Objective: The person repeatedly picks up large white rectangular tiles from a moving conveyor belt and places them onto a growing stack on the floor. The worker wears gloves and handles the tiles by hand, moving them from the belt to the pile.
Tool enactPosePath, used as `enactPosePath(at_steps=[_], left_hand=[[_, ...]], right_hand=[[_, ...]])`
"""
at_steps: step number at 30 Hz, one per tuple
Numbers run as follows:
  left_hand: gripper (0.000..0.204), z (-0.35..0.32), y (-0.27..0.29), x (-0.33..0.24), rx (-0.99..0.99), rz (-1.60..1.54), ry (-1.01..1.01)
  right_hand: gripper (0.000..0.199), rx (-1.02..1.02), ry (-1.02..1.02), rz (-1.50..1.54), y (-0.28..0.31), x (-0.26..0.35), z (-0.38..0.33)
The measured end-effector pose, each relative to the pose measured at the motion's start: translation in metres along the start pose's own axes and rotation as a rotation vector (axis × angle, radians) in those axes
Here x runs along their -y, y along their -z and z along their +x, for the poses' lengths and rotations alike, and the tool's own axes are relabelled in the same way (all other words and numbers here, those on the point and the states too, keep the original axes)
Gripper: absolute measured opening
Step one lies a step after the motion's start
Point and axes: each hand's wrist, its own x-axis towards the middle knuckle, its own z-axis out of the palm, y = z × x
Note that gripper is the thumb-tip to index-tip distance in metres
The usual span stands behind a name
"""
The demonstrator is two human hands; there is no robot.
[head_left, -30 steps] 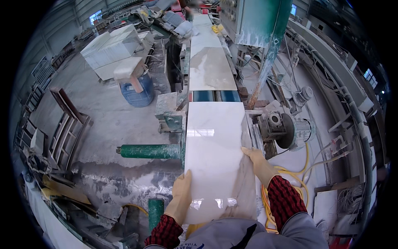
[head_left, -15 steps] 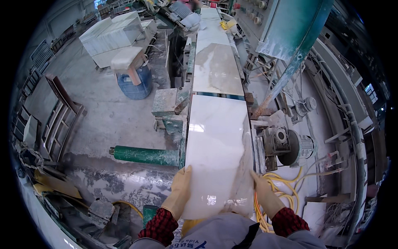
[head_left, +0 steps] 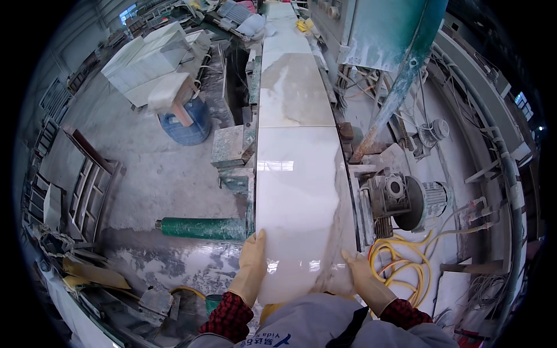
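A long polished white stone slab [head_left: 299, 191], veined with grey and beige along its right side, lies lengthwise in front of my body. My left hand [head_left: 252, 262], in a pale yellow glove, is closed on its left edge near the close end. The matching gloved right hand [head_left: 364, 278] grips the opposite edge, a fingertip resting on top; the fingers beneath are hidden. At its far end the slab butts against a second slab [head_left: 296, 95], beige with white patches. Both lie on a narrow conveyor line.
On the left, a green roller [head_left: 203, 228] juts out beside the line, and a blue drum [head_left: 188, 122] stands farther off. To the right are a motor [head_left: 420, 200] and coiled yellow hoses [head_left: 400, 264]. A green-and-white machine housing [head_left: 389, 35] rises at the far right.
The white slab has slid forward, closing the gap that showed rollers before the beige slab. My right hand's fingertip has come onto the slab's top. The whole view has shifted slightly.
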Motion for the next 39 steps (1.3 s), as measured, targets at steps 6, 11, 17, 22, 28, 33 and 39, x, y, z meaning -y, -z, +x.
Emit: enactPosePath(at_steps=[6,11,17,22,28,33,39], left_hand=[[0.076,-0.016,0.006,-0.027,-0.054,0.154,-0.048],[0.074,-0.008,0.026,-0.057,0.009,0.600,-0.074],[0.061,-0.008,0.038,-0.076,-0.036,0.733,-0.121],[0.048,0.004,0.039,-0.064,-0.269,0.586,-0.516],[0.060,0.049,-0.007,-0.072,-0.297,0.641,-1.303],[0.061,0.058,-0.024,-0.083,-0.191,0.718,-1.250],[0.060,0.060,-0.026,-0.083,-0.218,0.712,-1.223]], right_hand=[[0.075,0.023,0.039,0.038,-0.007,0.021,0.001],[0.068,0.049,0.042,0.059,-0.003,0.018,0.007],[0.085,-0.101,0.147,-0.790,0.009,0.040,0.022],[0.067,-0.113,0.508,-1.075,0.032,0.086,0.015],[0.046,-0.075,1.258,-1.001,-0.019,0.122,0.032],[0.067,-0.164,1.600,-0.987,-0.070,0.113,0.085],[0.066,-0.128,1.647,-0.916,-0.069,0.113,0.095]])
